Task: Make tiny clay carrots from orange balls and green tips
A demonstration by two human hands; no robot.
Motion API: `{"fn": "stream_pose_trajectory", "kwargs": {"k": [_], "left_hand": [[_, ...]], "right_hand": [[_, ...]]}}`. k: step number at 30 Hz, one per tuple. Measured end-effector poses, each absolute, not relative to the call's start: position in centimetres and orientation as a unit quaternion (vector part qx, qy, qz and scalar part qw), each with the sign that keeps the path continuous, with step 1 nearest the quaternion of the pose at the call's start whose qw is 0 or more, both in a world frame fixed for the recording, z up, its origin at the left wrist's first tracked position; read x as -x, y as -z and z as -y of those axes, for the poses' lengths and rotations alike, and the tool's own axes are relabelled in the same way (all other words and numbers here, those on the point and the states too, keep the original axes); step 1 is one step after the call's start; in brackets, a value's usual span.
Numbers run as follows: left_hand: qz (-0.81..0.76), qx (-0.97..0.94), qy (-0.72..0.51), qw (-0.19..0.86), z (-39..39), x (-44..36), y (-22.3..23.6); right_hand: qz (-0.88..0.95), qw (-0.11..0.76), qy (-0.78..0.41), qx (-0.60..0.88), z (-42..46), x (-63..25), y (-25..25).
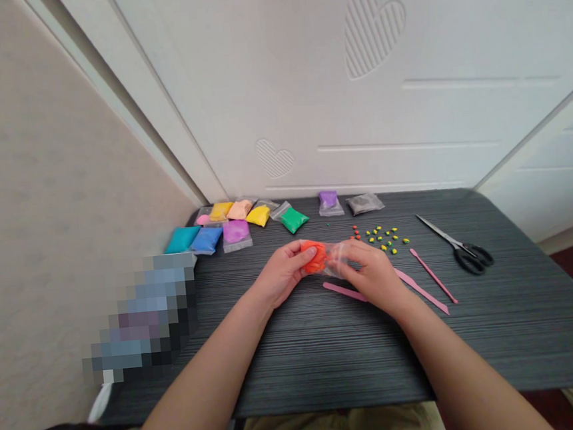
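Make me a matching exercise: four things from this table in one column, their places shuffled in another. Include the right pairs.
Things
1. Orange packet
2. Scissors
3. Teal packet
4. Grey packet

Places
A. Leftmost of the packets
B. Farthest right of these four, on the table
C. Rightmost of the packets along the back
D. Held by the left hand and right hand

Right pairs: 1-D, 2-B, 3-A, 4-C

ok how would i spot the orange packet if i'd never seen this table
Find the dark table, then the left hand and right hand over its middle. Between them is the orange packet, with clear plastic at its right end. Unlike the other packets, lying toward the back, it is bright orange and held.
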State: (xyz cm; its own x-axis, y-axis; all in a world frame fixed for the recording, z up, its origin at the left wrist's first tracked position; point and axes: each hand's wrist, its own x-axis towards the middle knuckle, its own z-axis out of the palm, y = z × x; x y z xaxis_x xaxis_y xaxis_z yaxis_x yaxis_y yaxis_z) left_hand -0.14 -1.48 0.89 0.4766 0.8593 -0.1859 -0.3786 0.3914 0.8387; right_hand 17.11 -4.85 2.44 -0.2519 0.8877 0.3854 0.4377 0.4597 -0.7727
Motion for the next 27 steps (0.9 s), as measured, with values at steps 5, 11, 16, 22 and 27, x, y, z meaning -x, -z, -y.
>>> {"fn": "stream_pose_trajectory", "kwargs": {"k": [5, 11, 16, 22, 27], "left_hand": [[-0.321, -0.368, -0.424, 0.763, 0.7, 1.1, -0.9], [-0.32, -0.37, -0.447, 0.749, -0.5, 2.6, -0.6], [-0.334, -0.346, -0.481, 0.733, -1.3, 3.4, -0.5], [-0.334, -0.332, -0.497, 0.728, -1.6, 3.8, -0.4], [-0.337, -0.328, -0.496, 0.73, -1.5, 3.7, -0.4]], "right_hand": [[0.667, 0.468, -0.337, 0.471, 4.7, -17.7, -2.6], [0.545, 0.489, -0.49, 0.473, 4.2, -18.5, -2.1], [0.477, 0.485, -0.578, 0.45, 4.1, -18.8, -2.3], [0.426, 0.499, -0.614, 0.438, 4.1, -18.9, -2.5], [0.419, 0.495, -0.62, 0.442, 4.0, -18.9, -2.4]]}}
